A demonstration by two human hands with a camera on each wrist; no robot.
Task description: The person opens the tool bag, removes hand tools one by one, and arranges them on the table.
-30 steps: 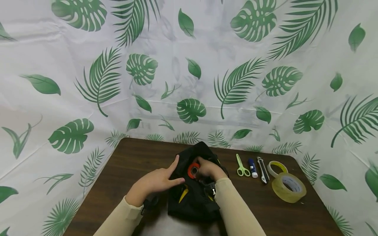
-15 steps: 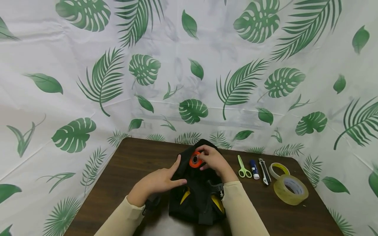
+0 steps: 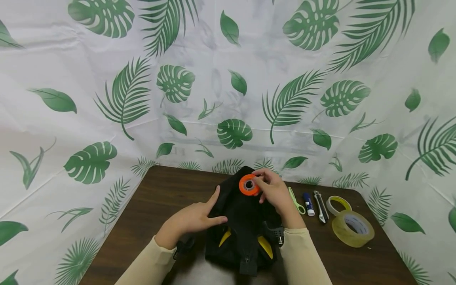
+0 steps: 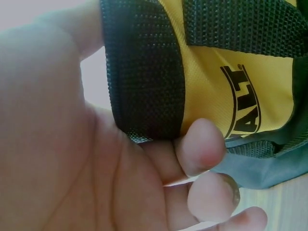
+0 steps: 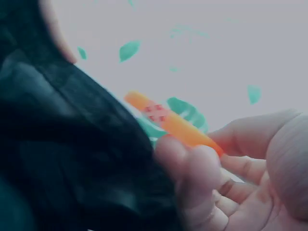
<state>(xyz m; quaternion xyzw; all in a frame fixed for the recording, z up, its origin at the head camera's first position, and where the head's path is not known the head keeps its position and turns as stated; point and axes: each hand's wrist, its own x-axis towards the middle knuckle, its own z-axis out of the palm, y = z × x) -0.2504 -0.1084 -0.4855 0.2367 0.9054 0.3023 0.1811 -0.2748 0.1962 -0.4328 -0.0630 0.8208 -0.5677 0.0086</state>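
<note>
In the head view, my right hand [image 3: 274, 190] pinches a roll of orange tape [image 3: 242, 186] by its right side, just above the open black-and-yellow tool bag [image 3: 242, 225]. The right wrist view shows the orange tape roll [image 5: 180, 129] edge-on between thumb and fingers, beside the dark bag fabric [image 5: 72, 144]. My left hand [image 3: 192, 221] holds the bag's left rim. Up close in the left wrist view, the bag's black webbing edge [image 4: 147, 72] lies between the thumb and curled fingers of my left hand [image 4: 120, 159]. The bag's inside is too dark to make out.
Right of the bag lie green scissors [image 3: 298, 204], partly behind my right hand, a blue glue stick [image 3: 308, 204], a box cutter [image 3: 321, 206], a narrow tape roll [image 3: 332, 206] and a wide clear tape roll [image 3: 343, 233]. A leaf-print curtain [image 3: 199, 130] borders the brown table [image 3: 171, 186].
My right hand has come up out of the bag with the orange tape roll, moving up and to the right. My left hand keeps its hold on the rim.
</note>
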